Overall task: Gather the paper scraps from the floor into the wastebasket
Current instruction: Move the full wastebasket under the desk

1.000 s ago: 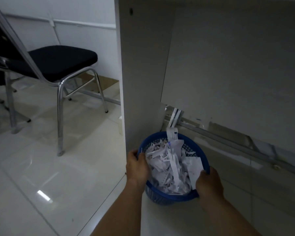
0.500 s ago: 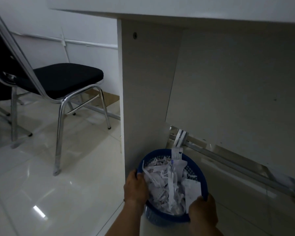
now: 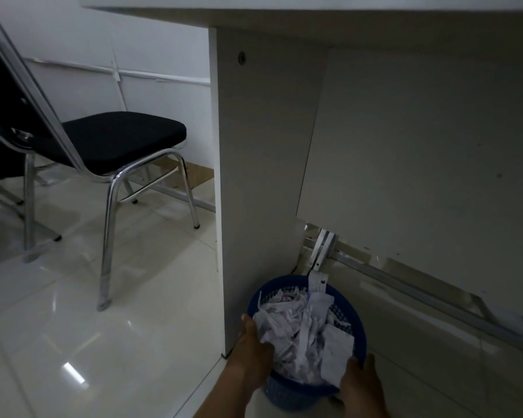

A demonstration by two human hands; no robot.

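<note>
A blue plastic mesh wastebasket (image 3: pixel 287 285) stands on the tiled floor beside the desk's side panel, low in the head view. It is heaped with white paper scraps (image 3: pixel 302 330) that rise above its rim. My left hand (image 3: pixel 252 346) grips the rim on the left side, fingers curled over the edge. On the near right side my right hand (image 3: pixel 360 384) grips the rim in the same way. No loose scraps show on the floor around the basket.
A white desk side panel (image 3: pixel 254 176) rises just left of the basket, with the desk's back panel (image 3: pixel 420 152) behind. A metal rail (image 3: pixel 405 285) runs along the floor to the right. A black-seated chrome chair (image 3: pixel 118 140) stands on the glossy tiles at left.
The view has tilted up, so basket and hands sit lower in frame and the desk's underside shows. Both hands keep their hold on the rim.
</note>
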